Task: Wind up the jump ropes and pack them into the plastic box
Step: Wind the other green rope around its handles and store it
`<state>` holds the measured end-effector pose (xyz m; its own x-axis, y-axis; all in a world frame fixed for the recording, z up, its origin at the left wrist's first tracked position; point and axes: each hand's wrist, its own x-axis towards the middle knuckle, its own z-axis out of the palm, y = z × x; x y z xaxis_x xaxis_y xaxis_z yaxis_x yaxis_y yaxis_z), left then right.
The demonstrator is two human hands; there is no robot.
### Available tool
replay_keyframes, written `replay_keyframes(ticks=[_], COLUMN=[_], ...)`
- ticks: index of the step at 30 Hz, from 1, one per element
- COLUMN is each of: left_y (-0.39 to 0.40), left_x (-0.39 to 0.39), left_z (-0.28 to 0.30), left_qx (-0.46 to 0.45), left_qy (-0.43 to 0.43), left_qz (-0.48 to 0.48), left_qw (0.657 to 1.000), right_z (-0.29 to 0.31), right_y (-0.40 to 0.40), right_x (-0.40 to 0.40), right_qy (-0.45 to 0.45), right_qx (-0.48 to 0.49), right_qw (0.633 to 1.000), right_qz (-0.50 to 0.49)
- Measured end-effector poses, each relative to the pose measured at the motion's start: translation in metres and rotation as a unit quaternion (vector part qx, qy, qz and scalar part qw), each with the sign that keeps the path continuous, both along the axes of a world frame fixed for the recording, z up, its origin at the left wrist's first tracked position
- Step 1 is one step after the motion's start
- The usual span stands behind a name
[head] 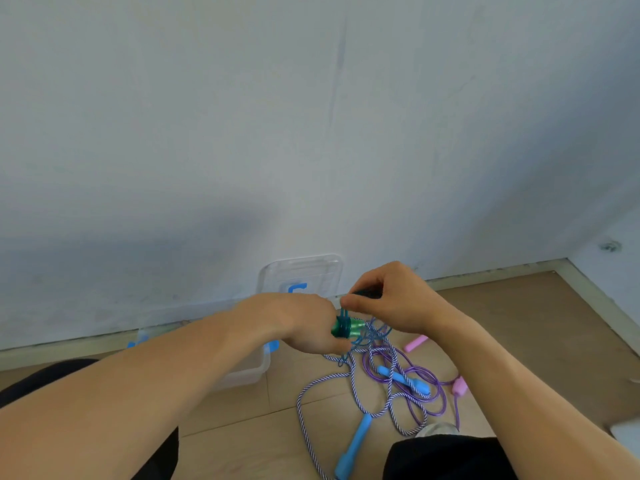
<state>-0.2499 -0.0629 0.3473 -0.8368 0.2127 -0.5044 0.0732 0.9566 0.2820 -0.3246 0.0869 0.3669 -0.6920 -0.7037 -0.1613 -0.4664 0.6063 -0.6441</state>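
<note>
My left hand (304,320) grips the green handle (346,328) of a jump rope with a thin blue cord (375,332). My right hand (391,299) pinches the cord just above that handle and holds a dark handle end (367,292). Below them on the floor lies a tangle: a blue-and-white striped rope (304,410) with light blue handles (353,448) (403,379), and a purple rope (433,382) with pink handles (415,342) (460,386). The clear plastic box (249,368) stands left of the tangle, mostly hidden by my left forearm.
The box's clear lid (301,275) with a blue clip leans against the white wall (311,133). The wooden floor (519,323) runs to a skirting board at the back and right. My dark-clad knees fill the bottom corners.
</note>
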Motion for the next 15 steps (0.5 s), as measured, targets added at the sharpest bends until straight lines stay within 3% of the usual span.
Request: replay_keyframes(ticks=[3, 6, 10, 15], left_y=[0.001, -0.001, -0.003, -0.016], left_x=[0.007, 0.01, 0.013, 0.006], left_z=[0.009, 0.017, 0.028, 0.027], left_qx=[0.111, 0.273, 0.458, 0.606], left_qy=[-0.009, -0.051, -0.197, -0.211], left_qz=[-0.004, 0.018, 0.099, 0.181], left_qw=[0.994, 0.96, 0.861, 0.746], right_z=[0.006, 0.005, -0.001, -0.007], right_y=[0.005, 0.008, 0.01, -0.002], right_x=[-0.005, -0.008, -0.007, -0.005], right_qy=[-0.068, -0.163, -0.279, -0.318], right_qx=[-0.069, -0.112, -0.147, -0.201], right_qw=[0.995, 0.98, 0.949, 0.926], right_qz=[-0.02, -0.017, 0.001, -0.035])
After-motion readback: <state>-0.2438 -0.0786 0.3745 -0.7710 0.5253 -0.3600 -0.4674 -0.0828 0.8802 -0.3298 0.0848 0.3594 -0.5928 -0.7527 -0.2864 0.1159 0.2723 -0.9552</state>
